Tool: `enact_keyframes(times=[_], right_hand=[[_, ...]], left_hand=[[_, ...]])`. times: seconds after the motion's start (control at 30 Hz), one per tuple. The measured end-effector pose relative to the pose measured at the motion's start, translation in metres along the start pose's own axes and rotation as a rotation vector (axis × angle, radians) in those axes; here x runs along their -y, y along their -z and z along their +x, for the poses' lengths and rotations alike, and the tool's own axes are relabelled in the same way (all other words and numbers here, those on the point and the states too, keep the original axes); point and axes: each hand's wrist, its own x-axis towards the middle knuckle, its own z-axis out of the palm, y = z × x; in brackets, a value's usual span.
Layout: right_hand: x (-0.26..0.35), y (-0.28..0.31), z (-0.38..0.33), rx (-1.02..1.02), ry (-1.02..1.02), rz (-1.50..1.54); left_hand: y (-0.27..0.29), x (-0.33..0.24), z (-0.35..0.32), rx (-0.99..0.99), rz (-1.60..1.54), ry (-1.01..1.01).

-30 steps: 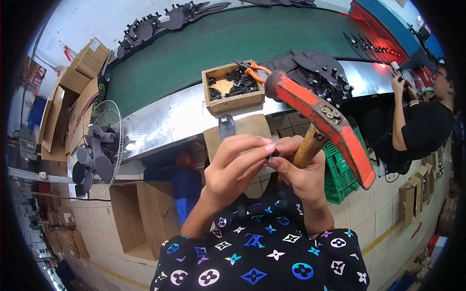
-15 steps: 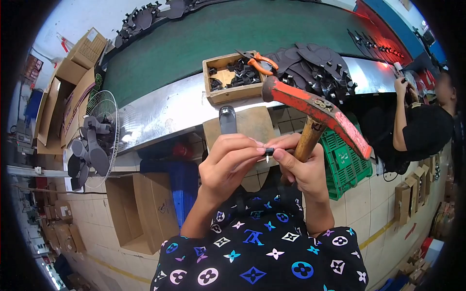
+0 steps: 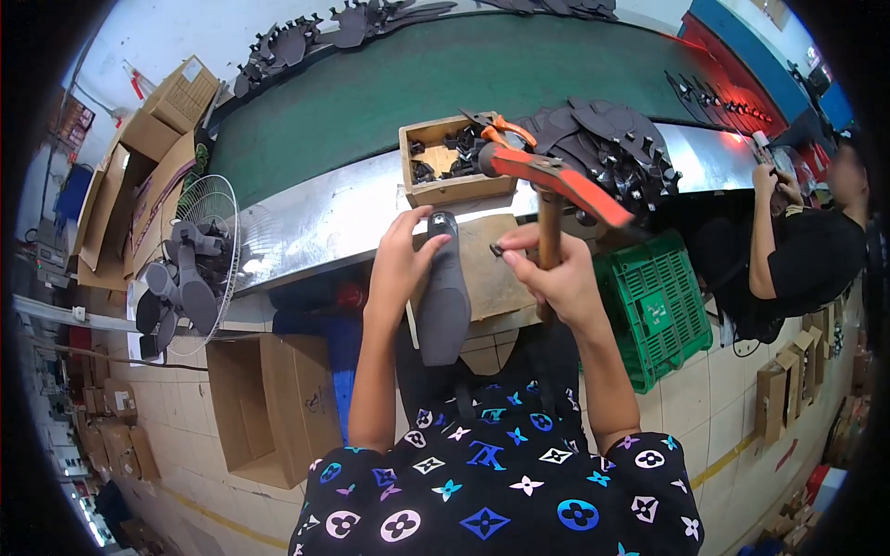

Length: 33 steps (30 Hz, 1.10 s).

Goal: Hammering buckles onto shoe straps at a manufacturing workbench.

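Black garment, multicolour flower-and-star print; forearms bare, no sleeves.

A single head view is given, looking steeply down from above at close range onto the left hand (image 3: 400, 264) and right hand (image 3: 556, 278) at centre frame; the conveyor belt (image 3: 389, 93) is bent across the upper frame.

Tiled floor (image 3: 732, 389), green conveyor belt (image 3: 445, 83), cardboard boxes (image 3: 130, 176).
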Motion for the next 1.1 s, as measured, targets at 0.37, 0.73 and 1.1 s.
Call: enact_keyframes(times=[0.37,0.73,1.1], right_hand=[[-0.047,-0.005,0.057,0.135,0.085,-0.359],[-0.043,-0.005,0.053,0.195,0.357,-0.599],[-0.047,-0.004,0.05,0.132,0.315,-0.551]], left_hand=[[-0.034,0.021,-0.015,0.088,-0.328,0.113],[-0.035,0.019,-0.018,0.13,-0.334,0.128],[-0.031,0.011,-0.016,0.089,-0.415,0.087]])
